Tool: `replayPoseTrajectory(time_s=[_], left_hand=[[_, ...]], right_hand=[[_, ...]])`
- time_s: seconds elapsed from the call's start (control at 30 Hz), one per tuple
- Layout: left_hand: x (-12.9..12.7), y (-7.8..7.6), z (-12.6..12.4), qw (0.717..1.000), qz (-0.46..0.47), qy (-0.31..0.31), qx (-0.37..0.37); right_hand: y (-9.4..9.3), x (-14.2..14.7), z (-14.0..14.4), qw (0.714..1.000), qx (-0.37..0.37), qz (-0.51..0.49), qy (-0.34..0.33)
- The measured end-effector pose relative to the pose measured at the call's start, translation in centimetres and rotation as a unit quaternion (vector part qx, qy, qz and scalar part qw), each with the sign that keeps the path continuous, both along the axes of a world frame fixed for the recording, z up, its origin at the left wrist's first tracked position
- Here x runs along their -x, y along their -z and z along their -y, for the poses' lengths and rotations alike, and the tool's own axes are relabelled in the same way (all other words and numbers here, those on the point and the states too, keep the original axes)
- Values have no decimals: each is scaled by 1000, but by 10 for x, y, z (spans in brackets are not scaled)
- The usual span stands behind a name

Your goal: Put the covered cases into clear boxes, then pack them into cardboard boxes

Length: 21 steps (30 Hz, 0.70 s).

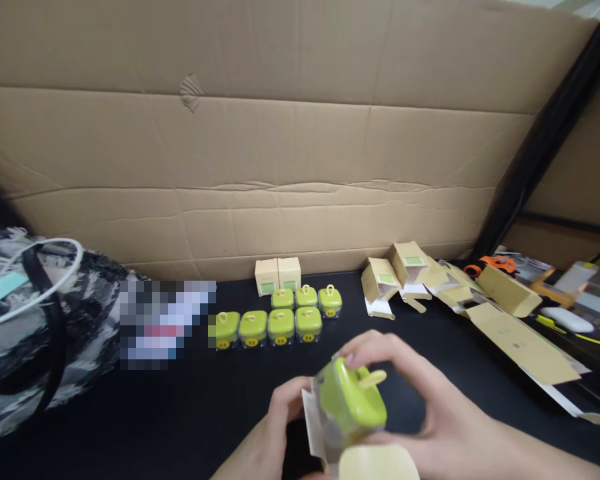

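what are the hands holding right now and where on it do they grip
Both hold one green-lidded container: the right hand wraps its lid and right side, and the left hand holds its left side by the white card.

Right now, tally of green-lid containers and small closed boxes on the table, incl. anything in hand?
Green-lid containers in two rows on the table: 7
Green-lid container held by the left hand and right hand, over an open box: 1
Small closed boxes at the cardboard wall: 2
Total: 10
The opened and flattened boxes to the right are not counted.
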State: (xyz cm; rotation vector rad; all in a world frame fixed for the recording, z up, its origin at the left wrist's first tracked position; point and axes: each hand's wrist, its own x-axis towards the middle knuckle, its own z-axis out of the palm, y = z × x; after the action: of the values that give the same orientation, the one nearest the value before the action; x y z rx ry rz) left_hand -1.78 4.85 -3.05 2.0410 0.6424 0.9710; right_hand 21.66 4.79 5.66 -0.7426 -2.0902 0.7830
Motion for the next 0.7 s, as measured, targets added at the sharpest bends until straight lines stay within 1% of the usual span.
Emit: replayPoseTrajectory(time_s=[0.1,0.2,0.3,0.37,0.47,0.53,0.6,0.7], left_hand=[[-2,-2,4,999,25,-20,-23],[-1,-2,7,997,7,-62,-37],[4,4,2,997,-34,-45,-61],[7,9,-2,996,-48,-35,-61],[9,12,-5,997,-16,-29,-71],[7,9,-4,996,-7,-28,-84],[6,2,-2,997,-23,-30,-67],[4,-12,2,999,-30,-33,-23]], right_hand=[[-7,-4,2,995,-21,89,-32],[-11,-3,2,992,-45,109,-42],[-11,-1,3,987,-52,146,-43],[-11,-3,5,984,-32,170,-41],[-13,-9,6,989,-21,147,-1],[-14,-15,4,993,-30,118,7],[-14,-21,1,992,-43,112,-32],[-12,-29,-6,981,-70,133,-119]])
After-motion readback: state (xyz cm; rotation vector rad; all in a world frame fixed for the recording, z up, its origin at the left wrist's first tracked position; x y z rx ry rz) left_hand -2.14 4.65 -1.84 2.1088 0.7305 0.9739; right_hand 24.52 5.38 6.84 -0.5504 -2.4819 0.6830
